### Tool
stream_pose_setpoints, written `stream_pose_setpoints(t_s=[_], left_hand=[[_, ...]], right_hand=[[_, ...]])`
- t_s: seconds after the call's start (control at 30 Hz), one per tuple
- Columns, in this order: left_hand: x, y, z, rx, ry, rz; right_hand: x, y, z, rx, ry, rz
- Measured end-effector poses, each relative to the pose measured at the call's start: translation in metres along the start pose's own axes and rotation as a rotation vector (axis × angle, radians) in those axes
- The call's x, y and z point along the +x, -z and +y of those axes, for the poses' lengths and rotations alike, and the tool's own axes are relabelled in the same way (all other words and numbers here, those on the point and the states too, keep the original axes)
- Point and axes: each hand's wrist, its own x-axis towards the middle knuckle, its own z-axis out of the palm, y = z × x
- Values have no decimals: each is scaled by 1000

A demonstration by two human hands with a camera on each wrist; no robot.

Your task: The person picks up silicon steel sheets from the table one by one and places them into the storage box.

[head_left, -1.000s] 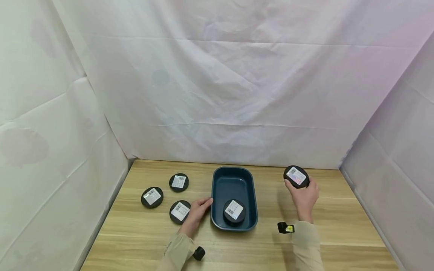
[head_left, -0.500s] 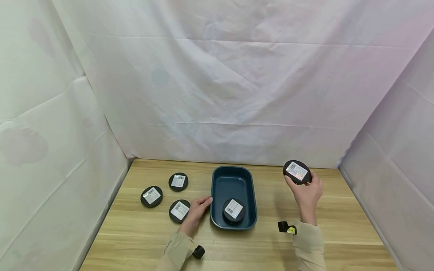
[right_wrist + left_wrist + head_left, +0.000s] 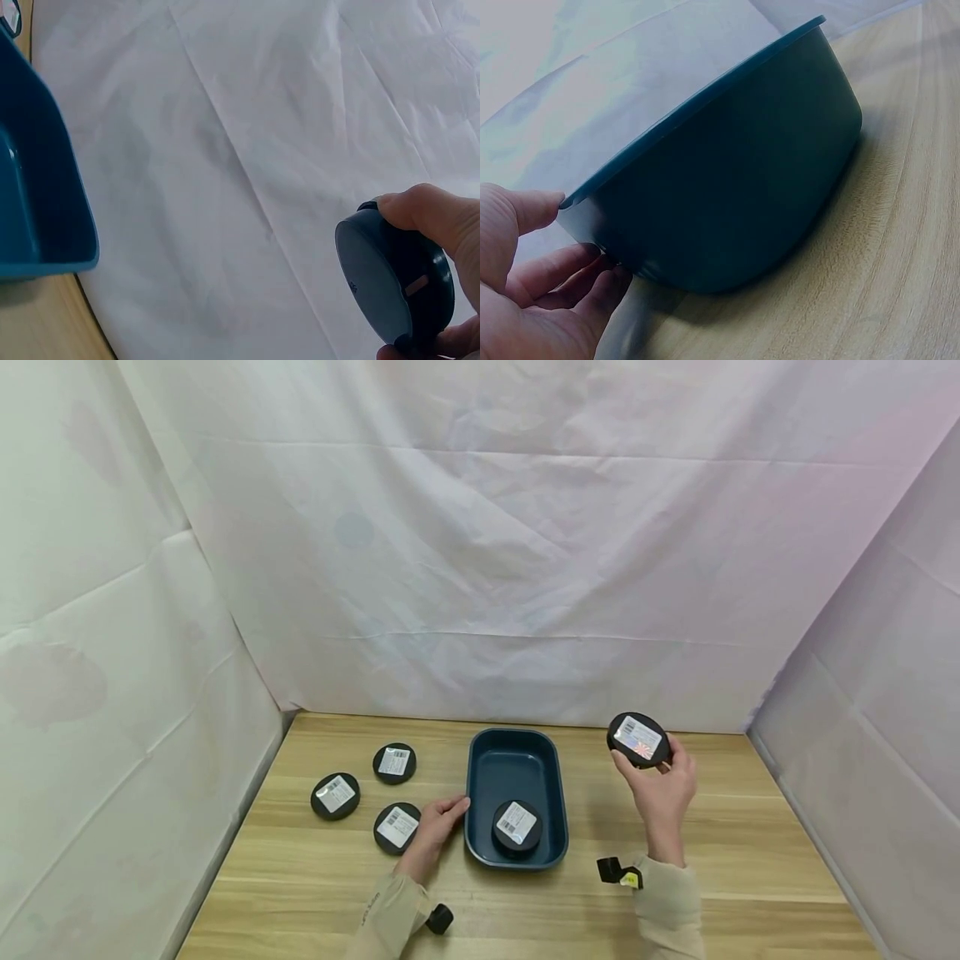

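My right hand (image 3: 666, 787) holds a flat round black container (image 3: 637, 739) with a white barcode label above the table, to the right of the blue box. In the right wrist view, thumb and fingers grip the round container (image 3: 390, 274) at opposite edges, its smooth face turned left. My left hand (image 3: 435, 831) grips the left side of the deep blue rectangular box (image 3: 480, 760). In the left wrist view, the thumb (image 3: 538, 208) is at the box's rim and the fingers curl against its outer wall (image 3: 727, 165). Another labelled round container (image 3: 517, 825) sits at the box's near end.
Left of the box, three more labelled round containers lie on the wooden table (image 3: 540, 918): one at the back (image 3: 394, 763), one farthest left (image 3: 335, 796), and one beside my left hand (image 3: 396, 827). White cloth (image 3: 510, 552) hangs behind and on both sides.
My right hand rises slightly with the round container, its label tilting, then shifts left towards the box. The left hand, the box and the other containers stay in place.
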Motion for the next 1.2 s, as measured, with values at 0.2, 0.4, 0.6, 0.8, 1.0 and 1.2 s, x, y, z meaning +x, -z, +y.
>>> stream_pose_setpoints(t_s=[0.2,0.4,0.6,0.8,1.0,1.2], left_hand=[[2,-1,-3,7,14,8],[-1,0,2,-4,6,1],[-10,0,15,-1,10,5],[-6,1,9,-13,4,-3],[2,0,-1,-6,9,16],[3,-1,-4,3,-1,24]], right_hand=[[-15,-9,-7,51,30,-48],[-30,-26,-15,73,51,-82],[-43,-42,-26,110,96,-128],[-55,-54,-36,147,131,-164],[-63,-61,-42,135,161,-202],[-66,-66,-42,147,164,-222]])
